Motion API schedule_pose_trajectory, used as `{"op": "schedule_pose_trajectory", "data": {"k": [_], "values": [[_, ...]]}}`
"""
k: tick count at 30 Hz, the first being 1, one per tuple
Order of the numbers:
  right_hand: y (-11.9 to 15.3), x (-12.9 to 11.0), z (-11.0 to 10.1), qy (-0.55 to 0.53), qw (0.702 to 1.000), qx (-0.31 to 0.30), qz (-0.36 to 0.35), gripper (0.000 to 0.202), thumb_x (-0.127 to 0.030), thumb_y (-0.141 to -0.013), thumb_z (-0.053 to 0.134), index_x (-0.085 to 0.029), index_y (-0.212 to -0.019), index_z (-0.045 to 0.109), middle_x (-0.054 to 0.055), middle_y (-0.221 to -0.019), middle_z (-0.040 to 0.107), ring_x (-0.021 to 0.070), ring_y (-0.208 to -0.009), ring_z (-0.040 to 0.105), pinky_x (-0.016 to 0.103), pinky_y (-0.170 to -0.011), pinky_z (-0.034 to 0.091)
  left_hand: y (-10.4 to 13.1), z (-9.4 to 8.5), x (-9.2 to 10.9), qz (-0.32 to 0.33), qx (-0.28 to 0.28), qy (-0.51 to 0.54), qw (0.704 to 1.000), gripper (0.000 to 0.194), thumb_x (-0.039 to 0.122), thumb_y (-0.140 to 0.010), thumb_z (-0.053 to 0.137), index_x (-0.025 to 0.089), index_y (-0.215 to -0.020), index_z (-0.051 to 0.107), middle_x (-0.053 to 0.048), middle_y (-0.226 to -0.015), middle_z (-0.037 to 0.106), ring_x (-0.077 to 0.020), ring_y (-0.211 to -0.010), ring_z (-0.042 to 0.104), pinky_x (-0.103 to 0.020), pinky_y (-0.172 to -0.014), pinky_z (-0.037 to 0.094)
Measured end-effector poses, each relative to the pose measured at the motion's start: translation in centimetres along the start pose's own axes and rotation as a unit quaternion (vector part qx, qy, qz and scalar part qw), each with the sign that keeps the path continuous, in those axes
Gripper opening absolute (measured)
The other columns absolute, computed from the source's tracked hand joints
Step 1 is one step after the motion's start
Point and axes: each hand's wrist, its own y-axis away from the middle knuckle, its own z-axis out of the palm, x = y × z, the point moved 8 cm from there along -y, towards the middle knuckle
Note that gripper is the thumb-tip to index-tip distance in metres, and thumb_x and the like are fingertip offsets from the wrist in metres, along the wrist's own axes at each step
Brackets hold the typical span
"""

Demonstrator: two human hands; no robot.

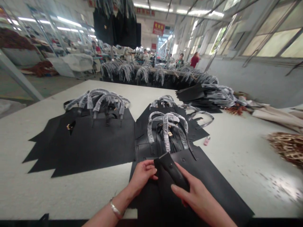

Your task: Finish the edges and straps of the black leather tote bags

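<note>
While the right hand (pixel 194 190) grasps a folded black panel (pixel 167 168) at the frame's lower centre, the left hand (pixel 142 175) (a silvery bracelet (pixel 115 209) on its wrist) touches the panel's left edge, whether gripping I cannot tell; plastic-wrapped handles (pixel 166 134) show just above.

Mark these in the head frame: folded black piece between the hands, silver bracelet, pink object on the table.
Folded black piece (pixel 172 173): head view, middle of its upper surface.
Silver bracelet (pixel 115 209): head view, outer face of the band.
Pink object (pixel 206 141): head view, middle of its body.
</note>
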Motion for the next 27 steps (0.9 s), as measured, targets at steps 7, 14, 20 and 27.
{"op": "schedule_pose_trajectory", "data": {"k": [7, 14, 20, 27], "values": [[-0.6, -1.0, -0.3, 0.011, 0.999, 0.039, -0.032, 0.072, -0.033, -0.081, 0.063, -0.020, -0.147, 0.039, -0.005, -0.060, 0.061, 0.0146, -0.050, 0.057, 0.024, -0.050, 0.046, 0.0, 0.7, -0.2, 0.000, -0.023, -0.023, 0.999, 0.035, 0.028, -0.065, 0.079, 0.009, -0.094, 0.071, -0.006, -0.076, 0.068, -0.0150, -0.068, 0.062, -0.025, -0.060, 0.054], [0.9, 0.1, -0.4, -0.017, 1.000, -0.020, -0.002, 0.069, -0.026, -0.080, 0.063, -0.025, -0.146, 0.042, -0.004, -0.069, 0.067, 0.0130, -0.051, 0.058, 0.023, -0.050, 0.046, 0.0, 1.3, -0.1, 0.016, -0.040, -0.062, 0.997, 0.035, 0.030, -0.067, 0.077, 0.011, -0.095, 0.071, -0.003, -0.072, 0.065, -0.0148, -0.066, 0.061, -0.026, -0.060, 0.053], [2.0, -0.8, -1.6, 0.018, 0.996, 0.077, -0.049, 0.072, -0.028, -0.076, 0.066, -0.022, -0.145, 0.044, 0.002, -0.090, 0.074, 0.0193, -0.073, 0.067, 0.029, -0.069, 0.055, -0.8, 1.1, 1.2, -0.005, -0.013, -0.064, 0.998, 0.031, 0.034, -0.065, 0.079, 0.012, -0.085, 0.069, -0.003, -0.070, 0.066, -0.0113, -0.059, 0.059, -0.022, -0.058, 0.048], [4.7, 0.6, -4.1, 0.005, 0.995, 0.091, -0.026, 0.073, -0.028, -0.078, 0.066, -0.023, -0.146, 0.041, -0.001, -0.076, 0.072, 0.0160, -0.058, 0.064, 0.026, -0.058, 0.053, -1.8, 3.5, 1.2, -0.068, -0.048, 0.015, 0.996, 0.041, 0.053, -0.075, 0.067, 0.016, -0.094, 0.064, -0.006, -0.081, 0.070, -0.0195, -0.072, 0.066, -0.030, -0.062, 0.053]]}}
